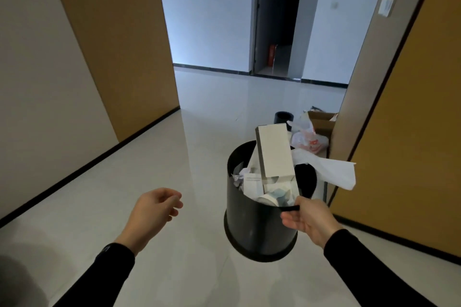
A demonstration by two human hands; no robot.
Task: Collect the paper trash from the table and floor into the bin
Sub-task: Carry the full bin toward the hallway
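Observation:
A black round bin [252, 227] hangs above the floor, tilted toward me, with my right hand [308, 220] gripping its near rim. It is full of paper trash: a tall grey-white box [274, 154] sticks up out of it, a white sheet [331, 169] hangs over the right rim, and crumpled scraps [238, 178] lie at the left inside. My left hand [154, 209] hovers to the left of the bin, fingers loosely curled, holding nothing.
A second black bin [283, 117], a white and orange plastic bag [308, 141] and an open cardboard box [323, 122] sit on the floor beyond. An open wooden door [404, 132] stands at right, a wood-panelled wall [119, 45] at left. Pale tiled floor runs ahead.

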